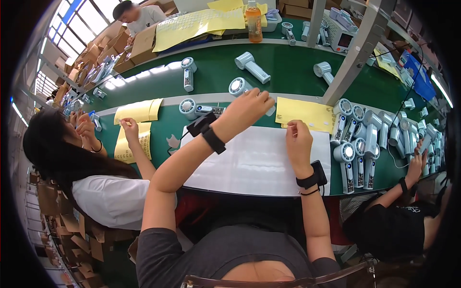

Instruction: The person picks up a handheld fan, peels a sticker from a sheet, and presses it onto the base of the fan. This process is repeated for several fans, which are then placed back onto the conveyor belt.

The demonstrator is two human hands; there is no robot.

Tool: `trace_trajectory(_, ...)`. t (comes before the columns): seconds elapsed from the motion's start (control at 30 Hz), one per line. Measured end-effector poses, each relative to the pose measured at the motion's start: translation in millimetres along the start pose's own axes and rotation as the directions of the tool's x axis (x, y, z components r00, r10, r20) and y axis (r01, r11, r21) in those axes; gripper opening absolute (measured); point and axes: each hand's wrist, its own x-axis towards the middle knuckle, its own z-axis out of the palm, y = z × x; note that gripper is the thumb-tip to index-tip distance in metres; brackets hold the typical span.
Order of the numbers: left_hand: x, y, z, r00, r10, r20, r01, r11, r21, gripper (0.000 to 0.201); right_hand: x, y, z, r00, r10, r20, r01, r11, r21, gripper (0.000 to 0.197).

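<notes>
My left hand reaches across the far edge of my work place, its fingers bent round the handle of a light blue handheld fan. The fan's round head sticks out beyond my knuckles, and most of its handle is hidden under the hand. Closer to me, my right hand hovers by a yellow sticker sheet, fingertips pinched together. Whatever is in that pinch is too small to make out. Another handheld fan lies left of my left wrist, its handle partly covered.
A white sheet covers the table before me. Several fans crowd the right side. Beyond, more fans lie on a green belt. A metal post rises at the right. Co-workers sit on both sides.
</notes>
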Motion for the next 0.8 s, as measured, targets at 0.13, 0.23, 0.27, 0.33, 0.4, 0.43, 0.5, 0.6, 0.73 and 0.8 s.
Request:
trace_trajectory(0.13, -13.8, -6.2, 57.6, 0.99, 0.107, 0.097, -0.123, 0.976, 0.178, 0.037, -18.9, 6.4, -24.8, 0.991, -0.132, -0.014, 0.117, 0.916, -0.384, 0.02)
trace_trajectory(0.23, -14.7, 1.3, 61.5, 0.985, 0.014, 0.17, -0.023, 0.998, 0.055, 0.036, -25.5, 21.5, -41.5, 0.988, -0.153, 0.009, 0.13, 0.809, -0.573, 0.026)
trace_trajectory(0.27, -15.7, 4.7, 63.5, 0.986, 0.021, 0.166, -0.03, 0.998, 0.052, 0.036, -25.1, 27.4, -43.2, 0.99, -0.142, 0.018, 0.125, 0.797, -0.591, 0.028)
trace_trajectory(0.33, -20.1, 14.5, 64.8, 0.999, 0.019, 0.03, -0.02, 0.999, 0.038, 0.036, -20.2, 34.0, -48.6, 0.991, -0.13, 0.026, 0.119, 0.782, -0.611, 0.031)
trace_trajectory(0.4, -23.0, 24.7, 63.6, 0.999, 0.019, -0.038, -0.018, 0.999, 0.028, 0.036, -10.1, 38.6, -52.4, 0.989, -0.107, 0.102, 0.147, 0.803, -0.578, 0.027)
trace_trajectory(0.43, -23.8, 30.0, 63.2, 1.0, -0.016, 0.006, 0.016, 0.999, -0.049, 0.034, -8.2, 40.7, -54.4, 0.986, -0.095, 0.14, 0.157, 0.814, -0.559, 0.025)
trace_trajectory(0.5, -26.4, 37.5, 62.6, 0.992, -0.079, 0.101, 0.097, 0.976, -0.193, 0.033, -7.7, 45.1, -57.6, 0.984, -0.123, 0.131, 0.176, 0.807, -0.564, 0.022)
trace_trajectory(0.6, -30.2, 41.2, 66.4, 0.99, -0.096, 0.099, 0.113, 0.975, -0.189, 0.03, -6.9, 48.4, -60.1, 0.977, -0.182, 0.115, 0.215, 0.791, -0.573, 0.017)
trace_trajectory(0.73, -29.7, 54.7, 67.7, 0.993, -0.103, -0.064, 0.087, 0.972, -0.218, 0.021, -10.9, 40.8, -71.0, 0.975, -0.186, 0.119, 0.221, 0.83, -0.512, 0.01)
trace_trajectory(0.8, -26.4, 59.0, 66.2, 0.983, -0.107, -0.149, 0.071, 0.97, -0.233, 0.018, -15.4, 22.4, -82.7, 0.954, -0.292, 0.073, 0.286, 0.804, -0.522, 0.011)
